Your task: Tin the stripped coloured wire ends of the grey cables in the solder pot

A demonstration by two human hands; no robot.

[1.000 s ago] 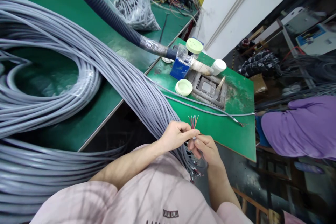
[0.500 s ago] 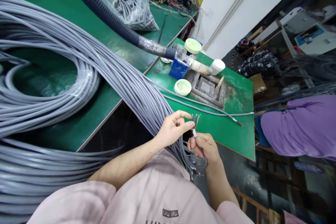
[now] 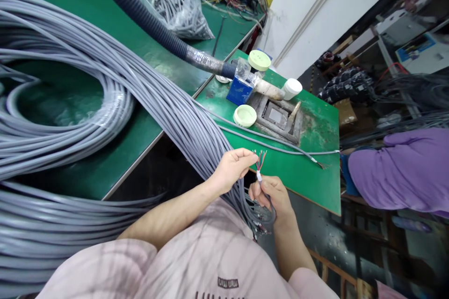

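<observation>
My right hand (image 3: 269,192) is closed around a grey cable (image 3: 270,210) just below its white-wrapped end (image 3: 258,175). From that end fan out several thin coloured wires (image 3: 261,160), reddish and dark, with bare tips pointing up. My left hand (image 3: 234,168) pinches one or more of these wires between thumb and forefinger; exactly how many I cannot make out. A thick bundle of grey cables (image 3: 182,112) runs down from the left and passes behind my left hand, its stripped ends (image 3: 258,230) hanging below my right hand.
On the green table (image 3: 312,182) lie two loose cables (image 3: 277,142), a pale lid (image 3: 244,116), a white jar (image 3: 292,88), a blue box (image 3: 240,89) and a square soldering pot (image 3: 277,117). A black hose (image 3: 150,23) crosses behind. A person in purple (image 3: 403,168) is at the right.
My left thumb and forefinger have closed together on the wires, where they were apart around them before. The right hand has stayed nearly in place with the cable.
</observation>
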